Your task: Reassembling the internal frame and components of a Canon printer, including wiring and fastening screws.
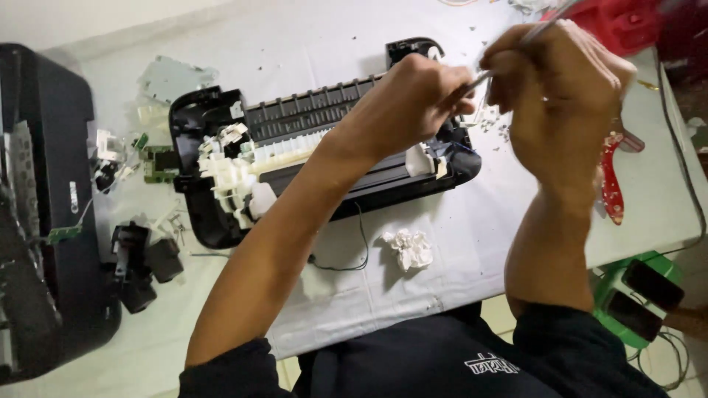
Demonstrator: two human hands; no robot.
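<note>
I see my right hand (564,88) closed in a firm grip around a thin metal tool (516,43), its shaft slanting down toward the right end of the opened printer chassis (324,147). My left hand (409,99) is curled shut beside it, fingers pinching the tool's lower shaft just above the chassis. The chassis lies across the middle of the white-covered worktop (457,243), its white plastic gear parts (236,173) exposed at its left end. A crumpled tissue (408,248) sits near its front edge, red pliers (611,177) to the right, and loose black parts (140,265) to the left.
</note>
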